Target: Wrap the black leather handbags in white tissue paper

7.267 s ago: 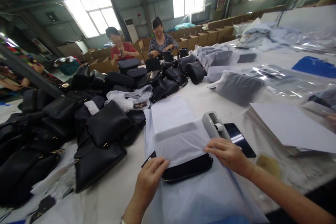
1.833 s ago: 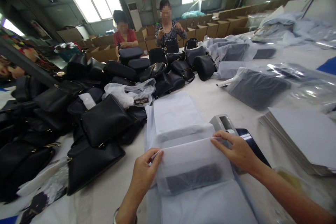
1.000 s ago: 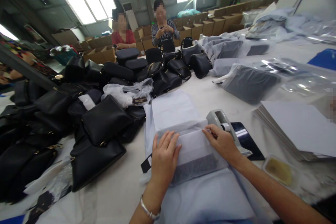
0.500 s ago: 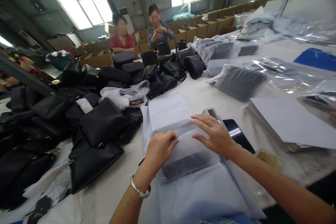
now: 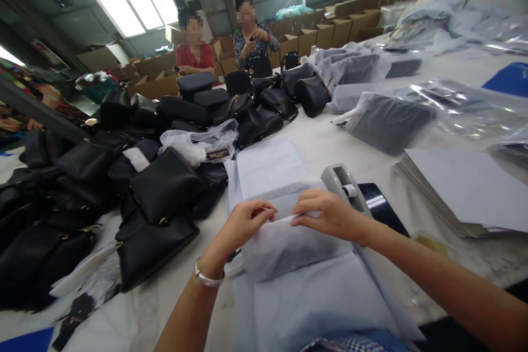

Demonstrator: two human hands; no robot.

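Observation:
A dark bag shape shows faintly through white tissue paper (image 5: 295, 253) wrapped around it, directly in front of me. My left hand (image 5: 247, 223) pinches the upper edge of the paper on its left side. A short way to the right, my right hand (image 5: 325, 213) has its thumb and fingers closed on the same folded edge. Beneath the bundle lies a stack of white tissue sheets (image 5: 325, 302), whose far end shows beyond it. A grey tape dispenser (image 5: 336, 176) stands just past my right hand, beside a dark tablet-like device (image 5: 383, 209).
Black handbags (image 5: 165, 187) are heaped on the left, with a clear plastic bag (image 5: 198, 143) among them. Wrapped bags (image 5: 388, 118) and a stack of white boards (image 5: 466, 187) lie on the right. Two people (image 5: 253, 38) are across the table, before cardboard boxes (image 5: 330, 38).
My right hand has gone from spread fingers to a pinch on the paper's edge. The paper now covers more of the bundle's front. The whole view has shifted slightly.

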